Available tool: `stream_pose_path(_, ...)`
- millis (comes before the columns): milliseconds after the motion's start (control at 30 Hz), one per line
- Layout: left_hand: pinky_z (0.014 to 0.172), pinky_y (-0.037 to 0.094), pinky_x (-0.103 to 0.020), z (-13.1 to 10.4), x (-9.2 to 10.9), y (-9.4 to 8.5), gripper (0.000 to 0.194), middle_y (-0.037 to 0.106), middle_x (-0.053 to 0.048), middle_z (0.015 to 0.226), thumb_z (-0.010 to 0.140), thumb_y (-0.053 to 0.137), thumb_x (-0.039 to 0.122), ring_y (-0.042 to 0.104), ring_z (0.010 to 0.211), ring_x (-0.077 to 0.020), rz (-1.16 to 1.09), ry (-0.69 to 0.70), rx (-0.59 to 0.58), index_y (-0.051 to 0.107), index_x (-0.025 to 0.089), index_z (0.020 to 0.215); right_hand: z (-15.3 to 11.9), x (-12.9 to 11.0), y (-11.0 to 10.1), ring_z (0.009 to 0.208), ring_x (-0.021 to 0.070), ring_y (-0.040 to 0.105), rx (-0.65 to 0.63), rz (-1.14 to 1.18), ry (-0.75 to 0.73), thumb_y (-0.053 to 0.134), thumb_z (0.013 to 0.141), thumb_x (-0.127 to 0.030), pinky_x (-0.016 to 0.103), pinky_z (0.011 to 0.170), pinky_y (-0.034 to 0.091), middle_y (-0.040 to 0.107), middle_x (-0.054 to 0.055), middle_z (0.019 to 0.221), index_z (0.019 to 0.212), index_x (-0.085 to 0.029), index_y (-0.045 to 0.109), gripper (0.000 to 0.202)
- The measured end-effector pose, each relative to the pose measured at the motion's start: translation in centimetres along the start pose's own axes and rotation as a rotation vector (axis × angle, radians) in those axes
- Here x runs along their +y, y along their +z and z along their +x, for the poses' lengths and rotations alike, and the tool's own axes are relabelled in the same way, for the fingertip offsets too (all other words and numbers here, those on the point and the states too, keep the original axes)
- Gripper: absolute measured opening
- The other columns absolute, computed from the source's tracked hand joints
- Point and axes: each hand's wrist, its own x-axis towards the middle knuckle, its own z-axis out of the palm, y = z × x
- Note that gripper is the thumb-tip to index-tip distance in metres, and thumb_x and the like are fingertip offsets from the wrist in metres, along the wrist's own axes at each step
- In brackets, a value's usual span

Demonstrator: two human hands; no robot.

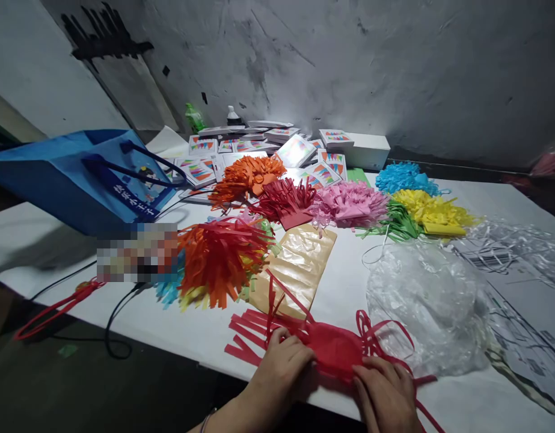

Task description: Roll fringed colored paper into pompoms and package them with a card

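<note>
A red fringed paper tassel lies at the near edge of the table, its uncut middle flat and thin strips spreading out on both sides. My left hand is on its left part, fingers curled over the paper where the strips begin. At the other end, my right hand closes on the right edge, with looped strips around its fingers. Both thumbs are partly hidden. Just beyond my left hand rests a brown paper envelope.
Orange-red tassels lie left of the envelope. Pink tassels, yellow tassels and blue tassels line the back. Clear plastic sits to the right. A blue bag and printed boxes stand farther off.
</note>
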Motion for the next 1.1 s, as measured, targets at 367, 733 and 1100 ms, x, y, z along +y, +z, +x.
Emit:
stream_pose_path(367,0.075,0.043,-0.043,5.1,1.0,0.8,0.025,0.073,-0.008,0.078,0.096,0.045,0.013,0.069,0.073,-0.0276,0.377,-0.368,-0.451,0.065,0.015,0.082,4.1,-1.3,1.6,0.072,0.0238,0.058,-0.112,-0.389,0.185,0.040,0.101,-0.020,0.041,0.076,0.034,0.064,0.004,0.071,0.087,-0.020,0.063,0.027)
stream_pose_path(733,0.069,0.049,-0.044,7.0,0.6,0.4,0.026,0.075,-0.013,0.073,0.098,0.047,0.022,0.071,0.066,-0.0312,0.385,-0.397,-0.550,0.068,0.012,0.087,3.5,-2.0,0.9,0.103,0.0254,0.064,0.008,-0.254,-0.099,0.044,0.101,-0.023,0.045,0.100,0.035,0.074,0.006,0.107,0.109,-0.019,0.067,0.025)
stream_pose_path(1100,0.109,0.022,-0.044,2.5,-0.9,1.1,0.014,0.068,-0.001,0.089,0.099,0.054,0.025,0.056,0.095,-0.0190,0.152,0.220,-0.003,0.065,0.022,0.092,2.8,-1.0,2.2,0.087,0.0184,0.066,0.035,-0.061,-0.089,0.048,0.096,-0.019,0.036,0.094,0.038,0.072,0.004,0.094,0.103,-0.018,0.064,0.017)
